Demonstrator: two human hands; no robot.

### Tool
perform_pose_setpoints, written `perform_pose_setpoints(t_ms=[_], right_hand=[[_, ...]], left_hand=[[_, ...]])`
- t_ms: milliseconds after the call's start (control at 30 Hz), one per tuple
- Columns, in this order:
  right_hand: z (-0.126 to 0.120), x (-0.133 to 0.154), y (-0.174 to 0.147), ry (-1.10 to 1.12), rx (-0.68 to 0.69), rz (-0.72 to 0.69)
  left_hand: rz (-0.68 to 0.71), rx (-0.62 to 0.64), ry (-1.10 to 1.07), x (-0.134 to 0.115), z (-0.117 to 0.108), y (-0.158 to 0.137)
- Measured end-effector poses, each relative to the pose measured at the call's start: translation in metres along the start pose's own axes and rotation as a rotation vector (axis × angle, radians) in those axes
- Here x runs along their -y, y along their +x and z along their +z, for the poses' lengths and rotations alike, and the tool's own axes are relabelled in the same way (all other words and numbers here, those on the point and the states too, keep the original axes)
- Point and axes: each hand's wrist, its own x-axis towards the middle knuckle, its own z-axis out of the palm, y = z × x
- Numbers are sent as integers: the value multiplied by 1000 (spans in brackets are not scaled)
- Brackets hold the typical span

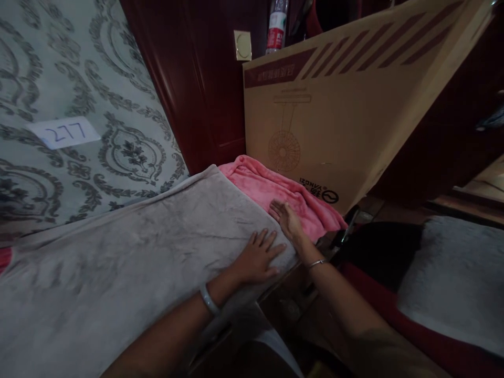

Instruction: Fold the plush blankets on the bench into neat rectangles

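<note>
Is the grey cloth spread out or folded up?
Spread out: the grey cloth lies broad and nearly flat with light creases, the left hand on it. Whether it is doubled underneath, I cannot tell.

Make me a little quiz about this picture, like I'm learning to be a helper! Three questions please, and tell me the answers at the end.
1. True or false: the left hand lies on the grey blanket.

2. Which number is written on the paper on the patterned wall?
A) 172
B) 277
C) 727

3. Fill in the colour: near the right hand, the bunched cloth in front of the cardboard box is ____.

Key: 1. True. 2. B. 3. Pink.
</note>
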Motion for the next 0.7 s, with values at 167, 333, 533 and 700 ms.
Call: perform_pose_setpoints(t_ms=[167,333,533,700], right_hand=[[5,9,-6,-242,53,-31],[15,5,-15,-616,145,-148],[14,-20,-16,-1185,234,-423],[7,-23,-12,-1240,268,-475]], left_hand=[[85,-31,13,-26,14,-34],[213,151,-350,-43,-6,-63],[-372,-202,-182,26,-39,-110],[-886,-129,18,73,-33,-186]])
